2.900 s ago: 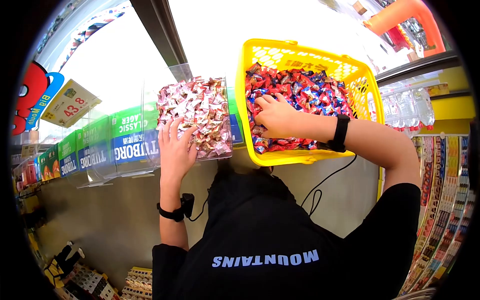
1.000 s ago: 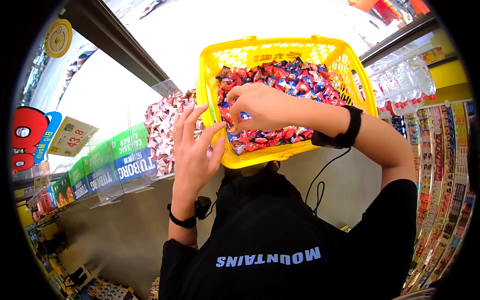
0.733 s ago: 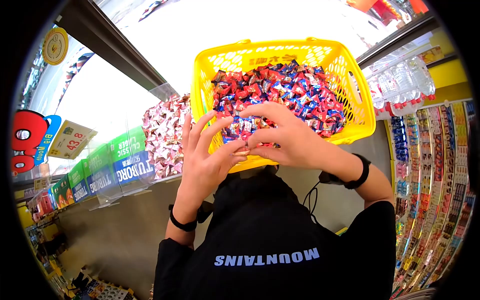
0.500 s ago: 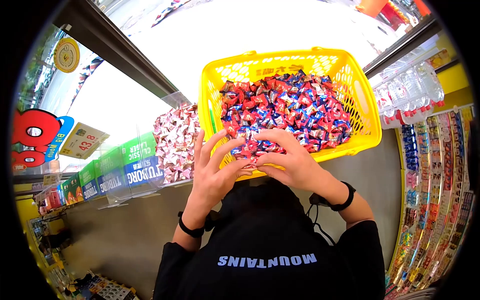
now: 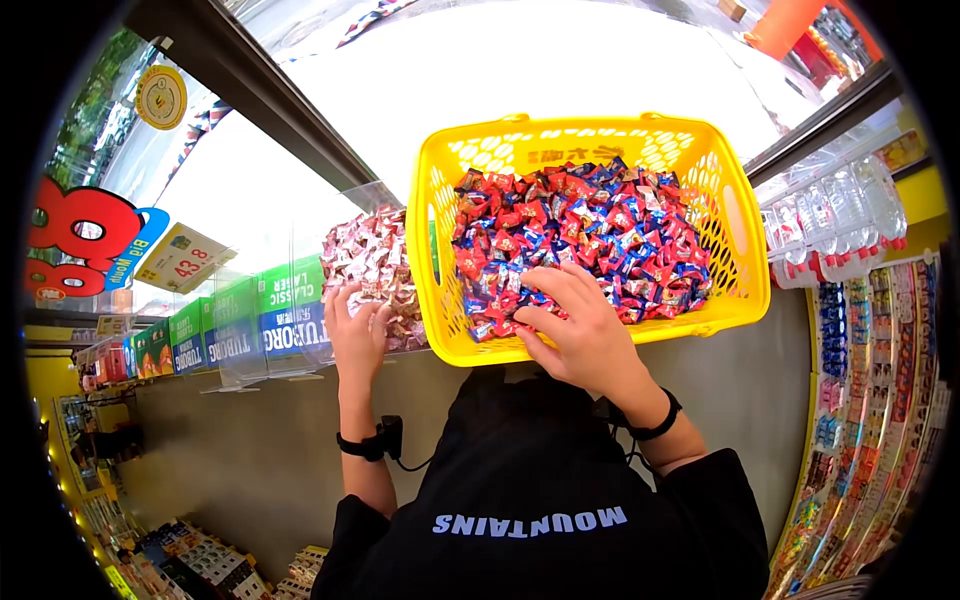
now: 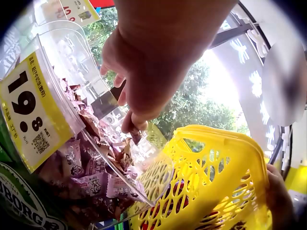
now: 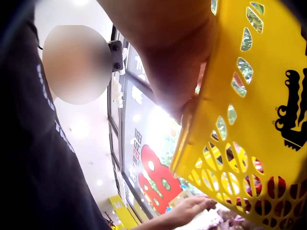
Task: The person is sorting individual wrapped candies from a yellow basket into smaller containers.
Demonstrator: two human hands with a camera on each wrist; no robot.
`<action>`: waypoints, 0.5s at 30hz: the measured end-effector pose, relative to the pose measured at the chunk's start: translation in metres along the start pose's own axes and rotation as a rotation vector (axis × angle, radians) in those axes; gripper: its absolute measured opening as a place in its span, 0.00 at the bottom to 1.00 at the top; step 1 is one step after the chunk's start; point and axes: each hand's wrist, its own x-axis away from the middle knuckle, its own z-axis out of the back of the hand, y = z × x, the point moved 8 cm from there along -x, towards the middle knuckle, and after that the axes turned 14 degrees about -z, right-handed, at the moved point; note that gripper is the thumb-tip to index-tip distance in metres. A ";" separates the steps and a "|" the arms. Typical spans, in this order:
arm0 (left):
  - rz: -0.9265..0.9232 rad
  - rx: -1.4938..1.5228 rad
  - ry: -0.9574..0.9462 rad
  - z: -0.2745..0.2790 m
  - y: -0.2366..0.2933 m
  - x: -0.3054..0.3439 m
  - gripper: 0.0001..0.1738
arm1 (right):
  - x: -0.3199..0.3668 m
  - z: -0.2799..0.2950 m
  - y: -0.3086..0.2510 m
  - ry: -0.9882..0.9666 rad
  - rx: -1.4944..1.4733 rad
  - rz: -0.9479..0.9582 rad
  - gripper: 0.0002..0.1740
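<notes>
In the head view, my left hand (image 5: pixel 357 335) is over pink-wrapped candies (image 5: pixel 372 255) in a clear bin. The left wrist view shows its thumb and a finger pinching a brownish wrapped candy (image 6: pixel 136 135) above the others. My right hand (image 5: pixel 590 335) reaches over the near rim of the yellow basket (image 5: pixel 755 290), its fingers loosely bent over the red and blue wrapped candies (image 5: pixel 600 215); nothing shows in its grasp. In the right wrist view the basket wall hides those fingertips.
The basket stands right beside the bin. Green and blue beer boxes (image 5: pixel 235 325) line the left, with a price sign (image 5: pixel 185 258) above. Bottled water (image 5: pixel 835 215) and a stocked shelf (image 5: pixel 865 400) are at the right. A window frame (image 5: pixel 265 90) runs behind.
The hands met at the basket's near left corner and have separated. My left hand has moved left to the pink candies; my right hand has stayed over the basket's near side.
</notes>
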 end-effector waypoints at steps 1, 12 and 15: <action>-0.002 -0.013 -0.021 -0.005 0.001 0.005 0.09 | 0.000 -0.001 -0.001 0.002 0.006 0.002 0.10; 0.069 -0.026 0.044 0.018 0.009 -0.013 0.14 | 0.004 -0.004 0.001 0.043 0.019 0.045 0.10; 0.031 0.004 0.084 0.046 0.037 -0.043 0.13 | 0.006 -0.003 0.000 0.059 0.034 0.062 0.10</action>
